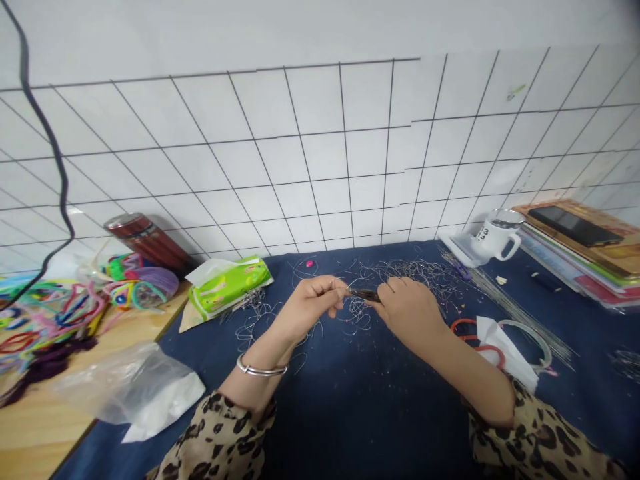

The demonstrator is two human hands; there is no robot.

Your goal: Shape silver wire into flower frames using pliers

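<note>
My right hand (413,310) is closed around a pair of dark pliers (367,294), whose jaws point left. My left hand (317,300) pinches a thin metal wire (351,285) right at the tip of the pliers. The fingers hide part of the wire, and its held end is too small to make out. Below and behind the hands, loose curled wires (357,317) lie on the dark blue cloth (345,393). A larger tangle of wire pieces (425,270) spreads behind my right hand.
Left: a green tissue pack (230,287), a red flask (147,240), colourful pipe cleaners (65,313) and a plastic bag (125,380). Right: a white mug (497,237), stacked books (590,260) with a phone (575,224), straight wires (520,313) and red-handled scissors (487,350). A tiled wall (320,160) closes off the back.
</note>
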